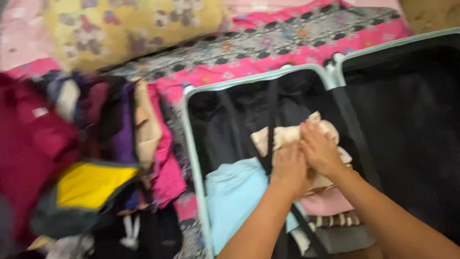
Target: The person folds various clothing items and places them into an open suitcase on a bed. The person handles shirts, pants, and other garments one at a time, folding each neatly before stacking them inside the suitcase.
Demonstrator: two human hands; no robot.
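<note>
Two bare hands press down together inside an open suitcase (194,158) with a pale mint rim, seen from the head camera. Left hand (289,168) and right hand (318,149) lie side by side, touching, palms flat on a cream folded garment (287,133) at the top of a stack; neither grip closes around anything, the fingers spread over the cloth. Under it sit a pink folded piece (326,202) and a striped one (341,219). Just left of the stack lies a light blue folded garment (235,196). A black strap (272,110) crosses the compartment. Beside the suitcase, on a pink patterned bedsheet (268,52), lies a heap of clothes (120,134).
</note>
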